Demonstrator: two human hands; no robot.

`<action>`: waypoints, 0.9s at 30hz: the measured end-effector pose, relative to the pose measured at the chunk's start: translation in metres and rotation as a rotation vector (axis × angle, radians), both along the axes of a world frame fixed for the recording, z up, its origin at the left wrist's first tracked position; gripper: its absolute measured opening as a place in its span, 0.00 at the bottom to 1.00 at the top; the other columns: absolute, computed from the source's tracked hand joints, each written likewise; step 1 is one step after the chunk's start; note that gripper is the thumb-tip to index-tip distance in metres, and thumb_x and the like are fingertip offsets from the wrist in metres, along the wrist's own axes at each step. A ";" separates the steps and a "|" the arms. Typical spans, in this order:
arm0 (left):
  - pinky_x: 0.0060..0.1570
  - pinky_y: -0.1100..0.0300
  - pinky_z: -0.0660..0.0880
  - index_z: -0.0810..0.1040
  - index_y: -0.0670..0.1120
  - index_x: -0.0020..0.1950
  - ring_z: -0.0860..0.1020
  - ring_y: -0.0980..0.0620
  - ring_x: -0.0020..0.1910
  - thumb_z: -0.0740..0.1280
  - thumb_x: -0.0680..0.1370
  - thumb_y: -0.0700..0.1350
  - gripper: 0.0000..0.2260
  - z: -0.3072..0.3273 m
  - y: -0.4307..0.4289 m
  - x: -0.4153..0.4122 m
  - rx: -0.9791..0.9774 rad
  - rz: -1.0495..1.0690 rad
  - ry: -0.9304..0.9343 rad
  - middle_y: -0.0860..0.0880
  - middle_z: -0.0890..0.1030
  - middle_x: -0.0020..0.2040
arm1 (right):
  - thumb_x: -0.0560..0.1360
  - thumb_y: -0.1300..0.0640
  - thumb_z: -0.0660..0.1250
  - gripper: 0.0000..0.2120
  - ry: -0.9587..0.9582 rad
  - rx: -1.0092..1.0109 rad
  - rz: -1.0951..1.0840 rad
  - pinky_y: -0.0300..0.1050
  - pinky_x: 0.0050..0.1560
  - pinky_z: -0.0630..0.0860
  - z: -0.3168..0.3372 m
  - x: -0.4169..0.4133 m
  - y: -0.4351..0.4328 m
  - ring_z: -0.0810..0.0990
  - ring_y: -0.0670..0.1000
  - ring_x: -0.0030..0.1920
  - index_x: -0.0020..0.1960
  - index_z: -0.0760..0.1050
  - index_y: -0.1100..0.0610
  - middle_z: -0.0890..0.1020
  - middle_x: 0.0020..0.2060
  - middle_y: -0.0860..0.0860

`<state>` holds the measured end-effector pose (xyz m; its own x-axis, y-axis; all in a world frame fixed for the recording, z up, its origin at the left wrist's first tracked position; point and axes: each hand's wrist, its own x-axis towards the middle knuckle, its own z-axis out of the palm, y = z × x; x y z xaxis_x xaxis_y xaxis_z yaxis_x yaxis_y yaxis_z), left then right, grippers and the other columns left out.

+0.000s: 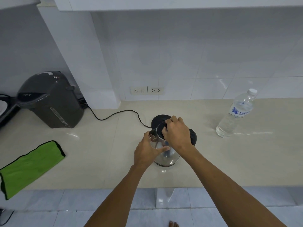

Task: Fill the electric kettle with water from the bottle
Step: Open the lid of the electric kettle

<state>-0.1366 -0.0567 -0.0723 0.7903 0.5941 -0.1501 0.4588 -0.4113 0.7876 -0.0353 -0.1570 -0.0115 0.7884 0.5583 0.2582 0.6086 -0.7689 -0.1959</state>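
A shiny steel electric kettle (168, 157) with a black handle stands on the beige counter, just in front of its round black base (159, 118). My left hand (147, 153) is pressed against the kettle's left side, below the spout. My right hand (177, 133) sits on top, its fingers closed on the black lid. A clear plastic water bottle (236, 114) with a white cap and a blue label stands upright to the right, about an arm's width from the kettle. Its cap is on.
A dark grey hot-water dispenser (50, 100) stands at the back left, and a black cord (114, 114) runs from there to the kettle base. A folded green cloth (31, 167) lies near the counter's front edge at left. Two wall sockets (147, 90) sit behind.
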 end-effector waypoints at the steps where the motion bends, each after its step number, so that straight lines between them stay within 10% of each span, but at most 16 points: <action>1: 0.62 0.50 0.80 0.69 0.55 0.73 0.81 0.53 0.66 0.83 0.60 0.70 0.47 0.000 0.000 0.000 -0.002 0.000 -0.002 0.57 0.83 0.66 | 0.80 0.56 0.63 0.13 -0.001 0.004 0.002 0.46 0.47 0.76 0.000 0.001 0.000 0.77 0.56 0.53 0.57 0.81 0.61 0.82 0.52 0.56; 17: 0.63 0.50 0.80 0.70 0.55 0.75 0.80 0.54 0.67 0.83 0.62 0.67 0.46 -0.004 0.000 -0.002 -0.050 0.002 -0.039 0.57 0.83 0.66 | 0.80 0.54 0.64 0.16 0.111 0.222 -0.031 0.47 0.50 0.77 0.013 0.007 -0.009 0.82 0.57 0.52 0.63 0.82 0.58 0.83 0.57 0.57; 27: 0.63 0.53 0.80 0.70 0.53 0.75 0.80 0.55 0.66 0.84 0.64 0.63 0.44 -0.007 0.000 -0.003 -0.081 -0.006 -0.080 0.57 0.83 0.65 | 0.79 0.54 0.63 0.11 0.182 0.282 -0.058 0.47 0.41 0.78 0.026 0.008 -0.022 0.82 0.55 0.40 0.49 0.84 0.55 0.85 0.39 0.52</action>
<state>-0.1391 -0.0564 -0.0794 0.8055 0.5774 -0.1335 0.3906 -0.3479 0.8523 -0.0269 -0.1791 0.0147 0.8643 0.4374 0.2483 0.5007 -0.7015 -0.5071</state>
